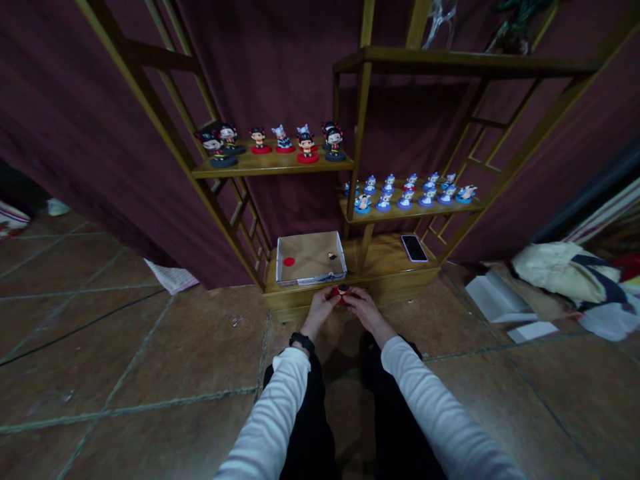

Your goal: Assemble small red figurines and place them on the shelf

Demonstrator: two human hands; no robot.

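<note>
Small red-and-black figurine (343, 291) is between your left hand (323, 307) and your right hand (363, 307), the fingers of both curled closed on it, near the front of a shallow, white-edged cardboard box (307, 249). Inside lie a flat, round red disc (289, 262) and a small dark-and-pale piece (332, 255). Right of the box, a black-screened, purple-edged phone (415, 248) rests on the low wooden shelf (386, 256).
</note>
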